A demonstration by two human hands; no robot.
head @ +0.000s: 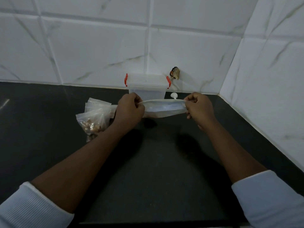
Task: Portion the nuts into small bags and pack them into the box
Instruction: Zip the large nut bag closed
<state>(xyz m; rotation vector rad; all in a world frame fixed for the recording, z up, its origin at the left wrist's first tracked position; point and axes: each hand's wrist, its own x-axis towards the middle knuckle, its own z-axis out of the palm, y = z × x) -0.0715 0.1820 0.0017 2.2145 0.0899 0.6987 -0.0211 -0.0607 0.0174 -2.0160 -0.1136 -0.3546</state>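
Dark stone counter was backed by white marbled tiles. At the left, small zip bags were piled, with nuts seen in the front one. Just beside them, one end of a clear bag was pinched by the left hand. Behind, against the wall, a lidded box with red clips was set, with a white scoop to its right. The bag's other end was pinched by the right hand, and the bag was held stretched above the counter.

You are facing a dark stone counter. A white marbled tile wall is rising beyond your left hand, and a side wall is closing the corner past your right hand. Dim light is falling.
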